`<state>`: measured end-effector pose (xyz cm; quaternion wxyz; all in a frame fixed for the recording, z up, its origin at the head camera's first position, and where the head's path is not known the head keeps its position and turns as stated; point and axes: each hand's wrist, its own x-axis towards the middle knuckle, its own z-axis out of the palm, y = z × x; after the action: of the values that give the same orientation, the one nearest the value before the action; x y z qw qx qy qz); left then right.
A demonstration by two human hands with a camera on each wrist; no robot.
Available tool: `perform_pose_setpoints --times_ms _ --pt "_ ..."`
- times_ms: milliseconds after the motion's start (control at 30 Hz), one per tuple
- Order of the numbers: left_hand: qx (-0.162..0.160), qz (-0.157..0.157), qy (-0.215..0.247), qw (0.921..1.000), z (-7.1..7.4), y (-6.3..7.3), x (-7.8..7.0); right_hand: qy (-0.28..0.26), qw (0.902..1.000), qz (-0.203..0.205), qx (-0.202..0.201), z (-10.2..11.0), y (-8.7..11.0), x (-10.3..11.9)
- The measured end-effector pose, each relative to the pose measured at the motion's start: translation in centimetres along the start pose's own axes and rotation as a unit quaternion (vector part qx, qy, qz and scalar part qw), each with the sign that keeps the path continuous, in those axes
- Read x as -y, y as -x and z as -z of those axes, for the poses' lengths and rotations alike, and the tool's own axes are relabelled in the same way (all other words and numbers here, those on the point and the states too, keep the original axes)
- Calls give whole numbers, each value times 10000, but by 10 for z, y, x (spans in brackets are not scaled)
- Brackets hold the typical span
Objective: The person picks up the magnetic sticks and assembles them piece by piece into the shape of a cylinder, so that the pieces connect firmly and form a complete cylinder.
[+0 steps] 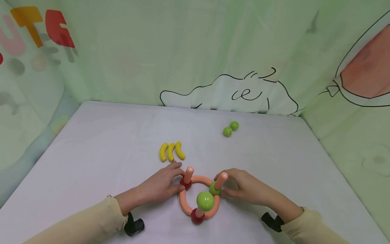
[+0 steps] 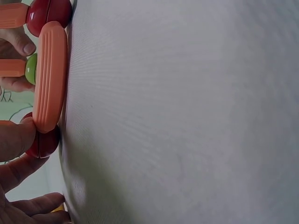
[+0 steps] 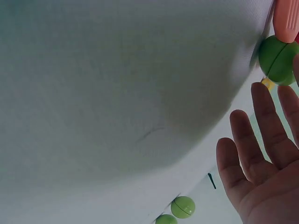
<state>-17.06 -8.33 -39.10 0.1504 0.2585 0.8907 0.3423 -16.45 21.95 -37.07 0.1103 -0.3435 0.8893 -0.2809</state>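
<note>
A ring of curved orange pieces joined by red and green balls lies on the table, with orange rods standing up from it. My left hand pinches the red ball at the ring's far left between thumb and forefinger. Across from it, my right hand holds the green ball at the far right between thumb and forefinger; its other fingers are spread. Both held balls carry upright rods. The near red ball bears a rod topped by a green ball.
Beyond my left hand, three yellow banana-shaped pieces lie in a row. Two loose green balls sit near the back of the white-covered table. Printed cloth walls stand behind and at both sides.
</note>
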Motion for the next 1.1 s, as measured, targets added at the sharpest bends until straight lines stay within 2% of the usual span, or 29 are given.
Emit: perform_pose_setpoints --times_ms 167,267,433,600,800,1100 --pt "-71 -14 -52 10000 -2 -1 -1 5 10000 19 -6 -1 1 3" --pt "-212 0 -103 9997 -4 -2 -3 9 9999 -117 32 -1 2 6" --pt "-456 186 -81 9988 -7 0 -6 -11 9994 -289 164 -1 3 10" --pt "-213 234 63 9995 -7 4 -6 -95 9991 -322 241 -2 8 13" --pt "193 134 -142 9996 -7 7 -4 -61 9990 -325 298 -4 10 16" --pt "86 81 -180 9998 -5 9 -5 -32 9994 -232 246 -8 14 19"
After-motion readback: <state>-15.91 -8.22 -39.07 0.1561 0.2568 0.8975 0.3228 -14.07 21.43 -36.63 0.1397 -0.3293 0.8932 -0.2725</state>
